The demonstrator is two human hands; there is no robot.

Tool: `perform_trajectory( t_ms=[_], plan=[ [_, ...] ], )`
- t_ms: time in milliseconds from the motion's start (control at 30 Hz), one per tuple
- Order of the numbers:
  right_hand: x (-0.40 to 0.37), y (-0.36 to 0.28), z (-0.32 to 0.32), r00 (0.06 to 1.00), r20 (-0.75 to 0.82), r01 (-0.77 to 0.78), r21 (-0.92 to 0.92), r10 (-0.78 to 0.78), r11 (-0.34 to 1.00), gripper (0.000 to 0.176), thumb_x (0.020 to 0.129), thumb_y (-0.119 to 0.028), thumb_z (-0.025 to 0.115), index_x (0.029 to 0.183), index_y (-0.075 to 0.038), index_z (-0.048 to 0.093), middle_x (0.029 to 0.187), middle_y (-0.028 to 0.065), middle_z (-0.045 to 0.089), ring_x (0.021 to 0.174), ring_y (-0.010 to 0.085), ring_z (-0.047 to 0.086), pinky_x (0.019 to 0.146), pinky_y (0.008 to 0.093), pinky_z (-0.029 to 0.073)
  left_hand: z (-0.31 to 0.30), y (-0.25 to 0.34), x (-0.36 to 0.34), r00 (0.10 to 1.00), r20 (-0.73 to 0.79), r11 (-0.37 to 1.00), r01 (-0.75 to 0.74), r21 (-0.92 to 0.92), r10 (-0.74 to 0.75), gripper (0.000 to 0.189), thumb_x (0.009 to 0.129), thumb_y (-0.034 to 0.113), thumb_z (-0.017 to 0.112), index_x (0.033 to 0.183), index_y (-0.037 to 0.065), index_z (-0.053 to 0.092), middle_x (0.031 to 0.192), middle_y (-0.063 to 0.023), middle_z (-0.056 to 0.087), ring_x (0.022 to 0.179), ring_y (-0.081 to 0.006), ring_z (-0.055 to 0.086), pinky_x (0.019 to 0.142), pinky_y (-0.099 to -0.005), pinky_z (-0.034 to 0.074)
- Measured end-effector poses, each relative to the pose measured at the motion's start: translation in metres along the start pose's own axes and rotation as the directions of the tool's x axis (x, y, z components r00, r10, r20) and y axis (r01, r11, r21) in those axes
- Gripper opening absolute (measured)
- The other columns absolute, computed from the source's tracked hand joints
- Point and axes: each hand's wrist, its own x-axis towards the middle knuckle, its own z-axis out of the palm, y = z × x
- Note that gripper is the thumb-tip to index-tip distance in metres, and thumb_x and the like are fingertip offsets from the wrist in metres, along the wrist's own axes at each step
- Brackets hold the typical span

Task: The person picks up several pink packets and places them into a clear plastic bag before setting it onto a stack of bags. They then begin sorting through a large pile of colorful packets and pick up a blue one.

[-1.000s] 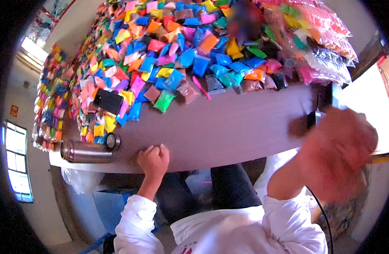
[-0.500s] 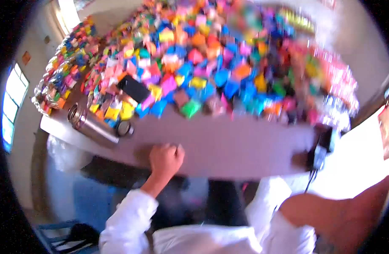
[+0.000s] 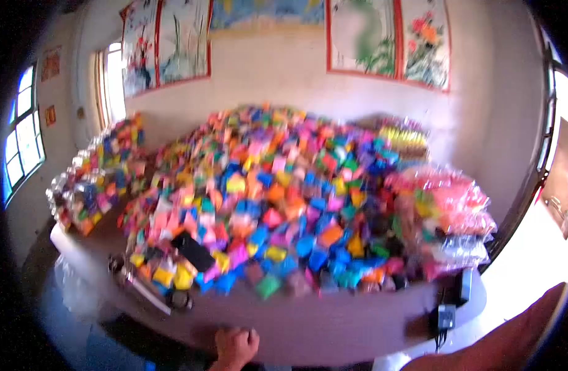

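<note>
My left hand is closed in a fist at the near edge of the brown table, with nothing visible in it. My right arm reaches up at the lower right, and its hand is out of view. A large pile of small colourful packets covers most of the tabletop. On the pile's near left side lies a black phone. A metal flask, blurred, lies left of my fist, close to a dark round lid.
Clear plastic bags of packets stand at the left and right of the pile. A small black box with cables sits at the right table edge. Behind is a wall with hanging paintings. A window is at far left.
The view has tilted up, so the table and pile sit lower and the wall paintings show. My left fist stays at the table edge; my lap has left the view.
</note>
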Motion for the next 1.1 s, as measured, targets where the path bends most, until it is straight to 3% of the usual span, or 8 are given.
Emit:
perform_trajectory(
  t_ms=[100,233,667,867,967,1000,1033,1100],
  plan=[
    [-0.003,0.001,-0.004,0.999,0.053,-0.002,-0.008,0.003,1.0,0.016,0.09,-0.017,0.054,0.08,-0.005,0.055,0.086,0.0104,0.057,0.076,0.0187,0.054,0.064,0.0299,0.046,-0.013,0.016,-0.008,0.973,0.208,0.994,0.105,-0.026,-0.097,0.03,0.078,0.023,0.064,0.053,0.009,0.057,0.056,-0.0107,0.056,0.05,-0.0346,0.055,0.053,-0.0509,0.041],
    [0.0,-0.01,-0.006,0.996,0.069,0.049,-0.008,-0.048,0.999,0.016,0.09,-0.016,0.053,0.079,-0.005,0.055,0.084,0.0101,0.057,0.074,0.0189,0.054,0.064,0.0305,0.046,-0.017,0.021,-0.004,0.999,0.032,0.996,0.025,-0.082,-0.023,0.034,0.078,0.02,0.067,0.05,0.009,0.052,0.053,-0.0105,0.052,0.048,-0.0347,0.052,0.05,-0.0474,0.039],
    [-0.003,-0.02,0.002,0.987,0.162,0.033,-0.051,-0.024,0.998,0.02,0.092,-0.013,0.05,0.075,-0.006,0.055,0.077,0.0093,0.056,0.071,0.0196,0.053,0.065,0.0324,0.046,-0.012,0.015,-0.006,0.997,0.06,0.997,0.051,-0.055,-0.047,0.033,0.08,0.021,0.065,0.051,0.006,0.056,0.054,-0.0116,0.055,0.049,-0.0341,0.056,0.052,-0.0478,0.043],
    [-0.063,-0.036,-0.003,0.949,0.161,-0.201,-0.355,0.272,0.913,0.022,0.093,-0.011,0.048,0.073,-0.006,0.054,0.074,0.0089,0.056,0.069,0.0199,0.053,0.066,0.0333,0.047,-0.006,0.012,-0.009,0.999,0.02,0.998,0.036,-0.055,-0.035,0.034,0.08,0.022,0.065,0.051,0.007,0.056,0.054,-0.0114,0.055,0.048,-0.0343,0.055,0.05,-0.0469,0.043],
    [-0.148,-0.063,-0.02,0.715,0.163,-0.424,-0.672,0.68,0.607,0.023,0.094,-0.01,0.048,0.072,-0.007,0.054,0.073,0.0087,0.056,0.068,0.0201,0.053,0.066,0.0338,0.047,-0.015,0.018,-0.004,1.0,0.002,0.992,0.031,-0.122,-0.031,0.034,0.08,0.022,0.064,0.051,0.007,0.056,0.055,-0.011,0.056,0.048,-0.0341,0.056,0.051,-0.0462,0.043],
    [-0.184,-0.07,-0.031,0.606,0.103,-0.62,-0.561,0.789,0.549,0.02,0.095,-0.012,0.047,0.077,-0.007,0.054,0.073,0.0057,0.054,0.064,0.0176,0.049,0.059,0.0339,0.044,-0.022,0.023,0.001,0.999,0.031,0.997,0.022,-0.071,-0.02,0.033,0.08,0.021,0.064,0.052,0.007,0.056,0.055,-0.0108,0.057,0.048,-0.0341,0.056,0.05,-0.0459,0.043],
    [-0.22,-0.085,-0.046,0.367,-0.023,-0.813,-0.493,0.93,0.309,0.024,0.096,-0.012,0.047,0.074,-0.007,0.054,0.072,0.0027,0.054,0.06,0.0169,0.048,0.054,0.0318,0.039,-0.024,0.025,0.002,0.999,0.032,0.996,0.015,-0.089,-0.012,0.033,0.08,0.021,0.064,0.052,0.007,0.056,0.055,-0.0108,0.057,0.048,-0.0341,0.056,0.05,-0.0459,0.043],
    [-0.278,-0.112,-0.076,-0.008,-0.166,-0.769,-0.629,0.986,-0.112,0.024,0.097,-0.011,0.047,0.074,-0.004,0.052,0.071,0.0028,0.053,0.06,0.0171,0.047,0.052,0.0298,0.037,-0.025,0.026,0.004,1.0,0.009,0.997,0.003,-0.082,-0.002,0.032,0.08,0.021,0.064,0.052,0.007,0.056,0.055,-0.0108,0.056,0.048,-0.0345,0.055,0.049,-0.0462,0.042]
  ],
)
